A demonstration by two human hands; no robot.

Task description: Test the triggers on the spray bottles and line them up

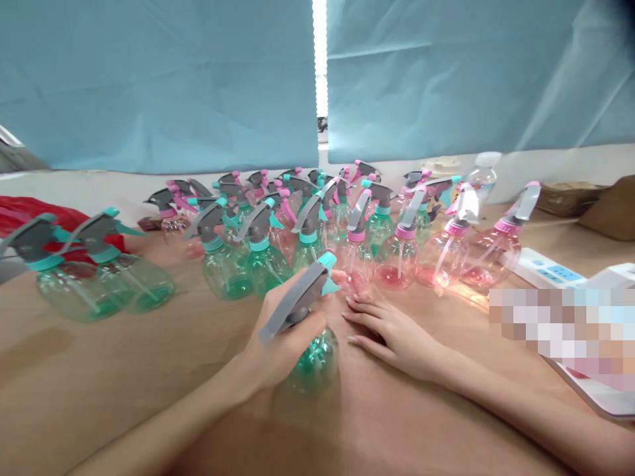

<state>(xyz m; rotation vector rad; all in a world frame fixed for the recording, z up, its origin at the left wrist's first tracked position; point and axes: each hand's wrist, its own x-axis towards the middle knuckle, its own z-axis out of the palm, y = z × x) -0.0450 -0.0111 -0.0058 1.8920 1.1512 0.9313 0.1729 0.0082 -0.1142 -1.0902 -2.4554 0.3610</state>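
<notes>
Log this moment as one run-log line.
left hand: grips green bottle by neck | right hand: open, palm down on table | beyond: pink bottles, other green bottles

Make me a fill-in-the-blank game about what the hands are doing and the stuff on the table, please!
1. The left hand grips a trigger spray bottle whose body is tinted ____.
2. The right hand rests on the wooden tabletop, holding ____.
3. The rightmost spray bottle has a collar coloured ____.
4. The crumpled material at the far left is coloured ____.

Missing words: green; nothing; pink; red.
</notes>
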